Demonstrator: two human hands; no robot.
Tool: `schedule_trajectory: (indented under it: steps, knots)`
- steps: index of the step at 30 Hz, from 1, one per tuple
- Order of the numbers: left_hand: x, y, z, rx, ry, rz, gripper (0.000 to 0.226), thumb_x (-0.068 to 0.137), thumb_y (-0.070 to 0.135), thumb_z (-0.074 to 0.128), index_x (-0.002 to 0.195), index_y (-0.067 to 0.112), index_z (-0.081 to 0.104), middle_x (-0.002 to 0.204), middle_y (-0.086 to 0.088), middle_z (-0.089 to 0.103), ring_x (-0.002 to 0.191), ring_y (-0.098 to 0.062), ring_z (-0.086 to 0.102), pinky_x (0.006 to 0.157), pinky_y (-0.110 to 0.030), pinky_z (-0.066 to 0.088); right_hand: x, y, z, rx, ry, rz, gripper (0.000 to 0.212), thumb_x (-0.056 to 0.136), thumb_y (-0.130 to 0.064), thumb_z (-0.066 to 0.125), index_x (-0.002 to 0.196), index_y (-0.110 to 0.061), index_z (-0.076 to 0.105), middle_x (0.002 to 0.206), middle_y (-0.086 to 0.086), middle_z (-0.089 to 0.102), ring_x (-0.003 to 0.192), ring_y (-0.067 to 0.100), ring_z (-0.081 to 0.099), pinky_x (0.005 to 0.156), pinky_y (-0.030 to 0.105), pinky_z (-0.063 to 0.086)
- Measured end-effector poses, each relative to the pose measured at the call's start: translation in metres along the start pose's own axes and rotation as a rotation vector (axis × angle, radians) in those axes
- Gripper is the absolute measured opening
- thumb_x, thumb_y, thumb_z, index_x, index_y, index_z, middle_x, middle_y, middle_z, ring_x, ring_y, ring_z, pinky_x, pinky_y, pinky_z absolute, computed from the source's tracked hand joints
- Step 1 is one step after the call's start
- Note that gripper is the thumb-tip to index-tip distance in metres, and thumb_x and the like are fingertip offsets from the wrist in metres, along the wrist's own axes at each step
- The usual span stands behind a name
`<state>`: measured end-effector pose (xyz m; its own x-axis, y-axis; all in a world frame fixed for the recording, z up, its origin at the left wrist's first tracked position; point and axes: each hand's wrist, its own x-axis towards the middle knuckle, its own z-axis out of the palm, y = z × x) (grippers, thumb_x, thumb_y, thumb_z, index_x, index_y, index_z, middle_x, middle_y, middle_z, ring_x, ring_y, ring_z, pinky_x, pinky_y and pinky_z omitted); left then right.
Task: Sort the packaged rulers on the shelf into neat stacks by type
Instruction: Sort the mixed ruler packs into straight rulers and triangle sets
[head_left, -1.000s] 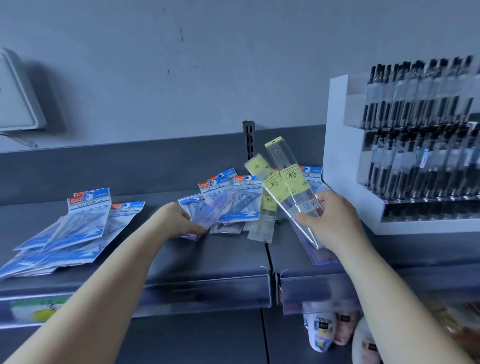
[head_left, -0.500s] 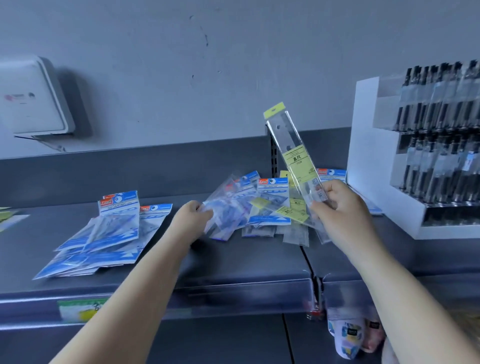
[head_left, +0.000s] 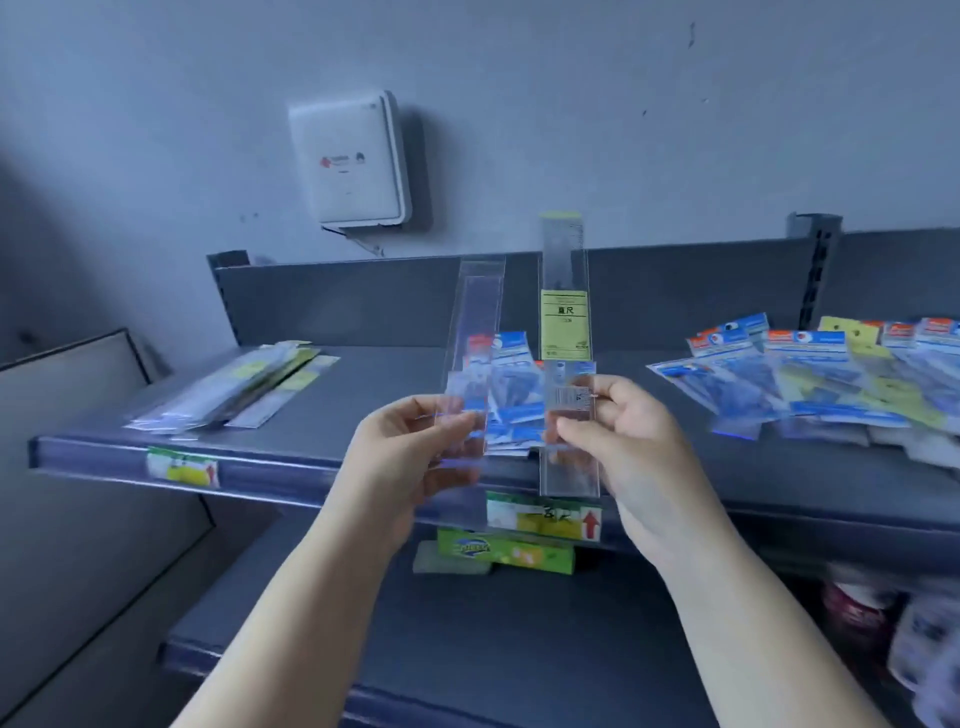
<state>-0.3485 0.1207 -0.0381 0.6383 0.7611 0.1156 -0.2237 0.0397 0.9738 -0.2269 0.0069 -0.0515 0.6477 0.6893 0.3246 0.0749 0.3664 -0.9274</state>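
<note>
Head view: two clear straight-ruler packs are held upright in front of the shelf (head_left: 363, 462). The yellow-labelled pack (head_left: 565, 332) is pinched near its lower end by the right hand (head_left: 623, 447); the plain clear pack (head_left: 475, 332), blurred, is gripped low by the left hand (head_left: 410, 452). Both long axes are seen as near vertical. The stack of like straight-ruler packs (head_left: 228, 389) lies flat to the left of both hands, nearer the left hand, so a leftward, flattening move is judged next. Blue-headed packs (head_left: 810, 384) lie to the right.

The single head camera looks forward and down, close over the hands (head_left: 524, 457), facing the shelf (head_left: 332, 395) and wall (head_left: 156, 130).
</note>
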Motion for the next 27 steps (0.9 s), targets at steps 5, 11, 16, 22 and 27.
schedule_trajectory:
  steps: [5, 11, 16, 22, 27]
  knots:
    - [-0.019, 0.014, -0.091, -0.016, 0.094, 0.055, 0.013, 0.081, -0.003, 0.063, 0.082, 0.009, 0.058, 0.060, -0.001, 0.066, 0.049, -0.010, 0.063, 0.041, -0.020, 0.050, -0.011, 0.018, 0.096, 0.128, -0.109, 0.057, 0.027, 0.085, 0.011, 0.054, 0.094, -0.015, 0.058, 0.075, -0.002, 0.069, 0.061, 0.007, 0.065, 0.056, 0.020, 0.053]
    - [-0.029, 0.026, -0.169, 0.011, 0.165, 0.101, 0.012, 0.081, -0.003, 0.064, 0.084, 0.007, 0.058, 0.061, -0.003, 0.064, 0.052, -0.013, 0.063, 0.042, -0.022, 0.048, -0.012, 0.040, 0.173, 0.154, -0.163, 0.077, 0.027, 0.085, 0.010, 0.053, 0.093, -0.016, 0.058, 0.078, -0.002, 0.068, 0.061, 0.007, 0.065, 0.057, 0.022, 0.054]
    - [-0.018, 0.032, -0.219, 0.068, 0.236, 0.134, 0.013, 0.080, -0.001, 0.066, 0.088, 0.007, 0.059, 0.069, -0.007, 0.066, 0.057, -0.014, 0.066, 0.047, -0.021, 0.049, 0.009, 0.051, 0.219, 0.152, -0.187, 0.069, 0.027, 0.084, 0.009, 0.056, 0.092, -0.017, 0.060, 0.078, -0.003, 0.069, 0.064, 0.006, 0.065, 0.062, 0.022, 0.054]
    - [0.026, 0.037, -0.253, 0.070, 0.286, 0.171, 0.014, 0.078, -0.004, 0.066, 0.086, 0.005, 0.060, 0.062, -0.002, 0.065, 0.054, -0.015, 0.065, 0.046, -0.020, 0.050, 0.054, 0.066, 0.254, 0.145, -0.227, 0.030, 0.028, 0.081, 0.008, 0.061, 0.093, -0.017, 0.062, 0.079, -0.004, 0.072, 0.073, 0.009, 0.067, 0.058, 0.019, 0.053]
    - [0.068, 0.047, -0.277, 0.162, 0.315, 0.206, 0.015, 0.076, -0.001, 0.069, 0.087, 0.006, 0.061, 0.064, -0.003, 0.068, 0.056, -0.016, 0.068, 0.049, -0.020, 0.052, 0.097, 0.070, 0.274, 0.146, -0.243, -0.009, 0.029, 0.078, 0.008, 0.063, 0.090, -0.018, 0.062, 0.076, -0.008, 0.073, 0.071, 0.004, 0.067, 0.055, 0.017, 0.051]
